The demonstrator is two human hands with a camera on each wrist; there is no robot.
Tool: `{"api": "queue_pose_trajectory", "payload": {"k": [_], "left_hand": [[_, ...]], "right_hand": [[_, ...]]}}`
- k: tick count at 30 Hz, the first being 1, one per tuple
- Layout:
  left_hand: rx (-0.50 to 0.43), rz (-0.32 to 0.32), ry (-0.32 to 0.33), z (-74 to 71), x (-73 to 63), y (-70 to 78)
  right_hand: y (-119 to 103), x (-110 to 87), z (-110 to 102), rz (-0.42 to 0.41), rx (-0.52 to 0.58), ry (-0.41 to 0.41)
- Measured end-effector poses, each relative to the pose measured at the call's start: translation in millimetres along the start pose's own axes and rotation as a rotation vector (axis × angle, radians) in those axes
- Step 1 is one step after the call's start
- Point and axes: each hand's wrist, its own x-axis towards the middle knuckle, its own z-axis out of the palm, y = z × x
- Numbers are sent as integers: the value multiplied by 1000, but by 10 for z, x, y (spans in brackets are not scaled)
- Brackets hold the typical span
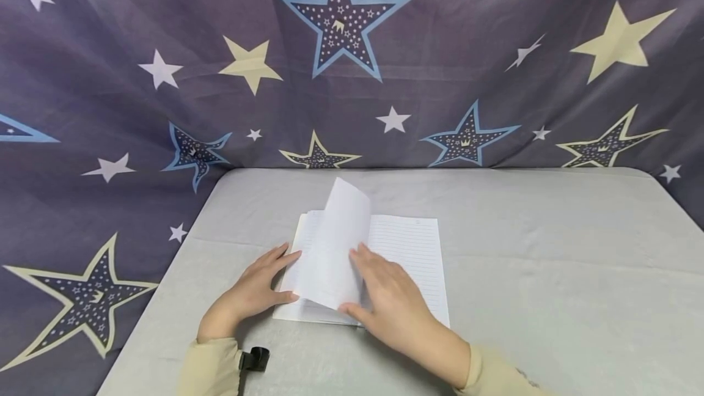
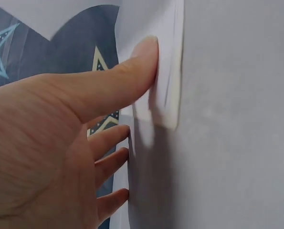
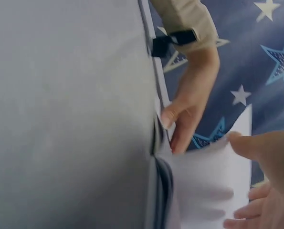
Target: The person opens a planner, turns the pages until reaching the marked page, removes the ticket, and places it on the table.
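Observation:
An exercise notebook with lined pages (image 1: 409,252) lies open on the table. One white leaf (image 1: 343,243) stands raised and curved over its middle, leaning left. My left hand (image 1: 255,283) rests at the notebook's left edge, fingers spread; in the left wrist view its thumb (image 2: 144,57) lies on the page near the corner. My right hand (image 1: 393,298) is at the right side of the raised leaf, fingers fairly straight. In the right wrist view, the right thumb (image 3: 244,145) touches the leaf's edge, with the other fingertips beside its face.
A pale grey cloth covers the table (image 1: 550,286). Behind and to the left hangs a dark curtain (image 1: 440,35) with stars. A black strap piece (image 1: 255,359) sits at the left sleeve cuff.

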Motion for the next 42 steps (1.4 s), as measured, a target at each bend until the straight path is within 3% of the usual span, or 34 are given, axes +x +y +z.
{"api": "queue_pose_trajectory", "payload": {"k": [13,17,25,35,42], "left_hand": [[45,-68,67,-79,-53,-10],[57,-74,97,-64,-33,54],[38,-1,134,-47,1,153],[-11,-15,184,-113,-2,139],[-32,36,109,-7,32,167]], "right_hand": [[-51,-160,101,-80,-132,-382],[-23,-177,95,-107,-142,-413],[59,-208,14,-115,-75,-491],[111,-229,13,-132,-68,-516],[165,-237,-74,-141,-33,-524]]}}
